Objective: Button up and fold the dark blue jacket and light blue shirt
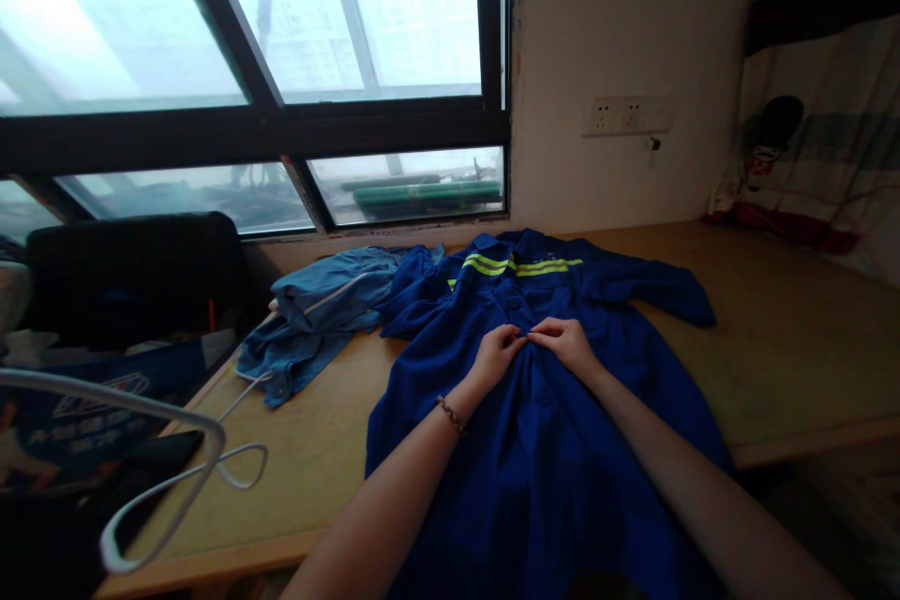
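A dark blue work shirt [534, 431] with yellow-green reflective stripes near the collar lies spread flat on a wooden table [794, 347]. My left hand [496, 352] and my right hand [568, 340] meet at the middle of the shirt's front placket, just below a button. Both hands have their fingers pinched together on the placket fabric. A beaded bracelet sits on my left wrist.
A lighter blue garment [320, 314] lies crumpled at the table's back left. A white clothes hanger [165, 459] pokes in at the left edge. A black bag [133, 272] stands under the window. A wall socket [625, 115] and a hanging cloth [822, 103] are at the right.
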